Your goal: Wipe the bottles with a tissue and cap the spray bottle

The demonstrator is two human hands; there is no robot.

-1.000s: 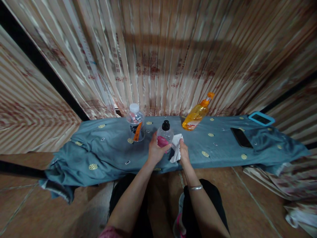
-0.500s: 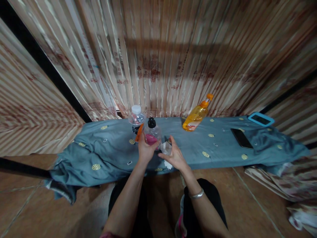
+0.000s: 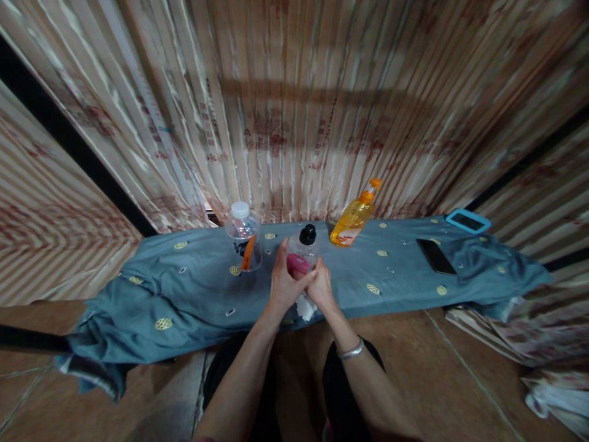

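A clear bottle [image 3: 299,248] with a black cap and a pink label stands near the front of the cloth-covered surface, held between both hands. My left hand [image 3: 284,283] is wrapped round its left side, thumb across the front. On the right side, my right hand [image 3: 320,285] is closed against the bottle's lower part, its fingers partly hidden. White crumpled tissue [image 3: 306,308] shows just below my hands at the front edge; I cannot tell whether the right hand touches it. To the left stands a larger clear plastic bottle [image 3: 243,236] with a white cap and an orange-and-black label.
An orange pump bottle [image 3: 352,224] stands behind and to the right. Further right lie a dark phone [image 3: 436,256] and a blue-framed device [image 3: 468,221]. Patterned grey-blue cloth [image 3: 197,288] covers the bench. Striped curtain [image 3: 285,110] hangs behind it.
My left hand has moved the black-capped bottle right, away from the white-capped one. My right hand has gone from open beside the tissue to closed on the bottle. The view has shifted slightly.
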